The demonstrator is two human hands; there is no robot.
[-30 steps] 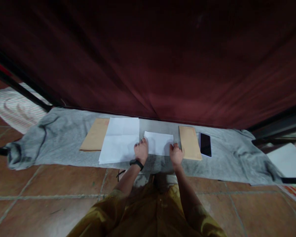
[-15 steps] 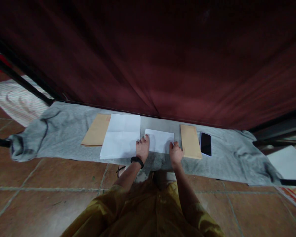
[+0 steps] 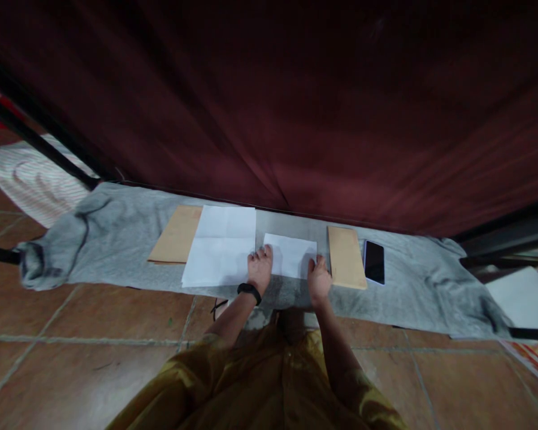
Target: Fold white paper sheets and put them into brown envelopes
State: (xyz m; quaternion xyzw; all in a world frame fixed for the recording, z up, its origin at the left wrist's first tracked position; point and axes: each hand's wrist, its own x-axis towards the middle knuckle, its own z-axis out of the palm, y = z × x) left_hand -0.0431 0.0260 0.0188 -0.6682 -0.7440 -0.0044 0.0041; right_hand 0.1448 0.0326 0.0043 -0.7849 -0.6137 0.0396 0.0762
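A small white folded sheet of paper (image 3: 291,254) lies nearly flat on the grey cloth in front of me. My left hand (image 3: 260,270), with a black band on the wrist, is closed with bent fingers at the sheet's left edge. At its right edge my right hand (image 3: 319,280) is closed too, its fingers curled and the thumb near the paper. Left of my left hand is a stack of larger white paper sheets (image 3: 222,251) with fold creases. Partly beneath that stack is a brown envelope (image 3: 174,236). Another brown envelope (image 3: 346,257) lies just right of my right hand.
A phone (image 3: 374,261) with a dark screen rests beside the right envelope. Grey cloth (image 3: 421,275) covers the narrow surface. Behind it hangs a dark red curtain (image 3: 269,131). Black metal bars (image 3: 40,143) stand at the left. The floor (image 3: 130,316) is brown tile.
The view has shifted very slightly. My right fingers have shifted a little at the folded sheet's right edge; the papers, envelopes and phone stay in place.
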